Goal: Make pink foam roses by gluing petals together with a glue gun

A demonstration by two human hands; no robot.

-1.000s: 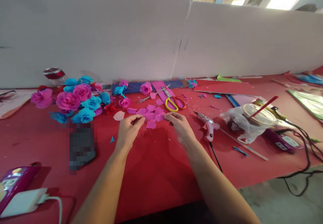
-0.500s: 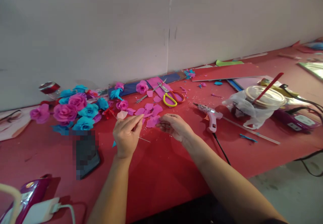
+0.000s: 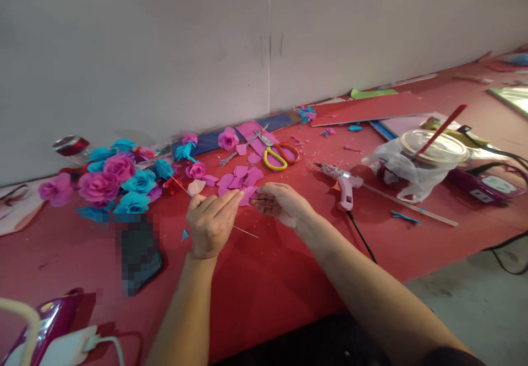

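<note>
My left hand [image 3: 211, 220] is closed round a thin metal wire [image 3: 245, 231] that sticks out on both sides of the fist. My right hand [image 3: 282, 203] pinches a pink paper petal [image 3: 249, 194] just to the right of it, fingertips nearly touching the left hand. More loose pink petals [image 3: 239, 176] lie on the red table [image 3: 264, 278] right behind both hands. Yellow-and-orange scissors [image 3: 279, 156] rest farther back on a pink strip.
A heap of pink and blue paper roses [image 3: 111, 179] lies at the left. A pink glue gun [image 3: 343, 181] with its cord sits to the right, then a plastic cup in a bag [image 3: 421, 159]. A phone [image 3: 138, 256] lies near left; a power strip [image 3: 45, 327] at the bottom left. A white partition stands behind.
My left hand has lifted the wire off the table and closed round it; my right hand picked up a petal and drew it toward the left hand. The view tilted down.
</note>
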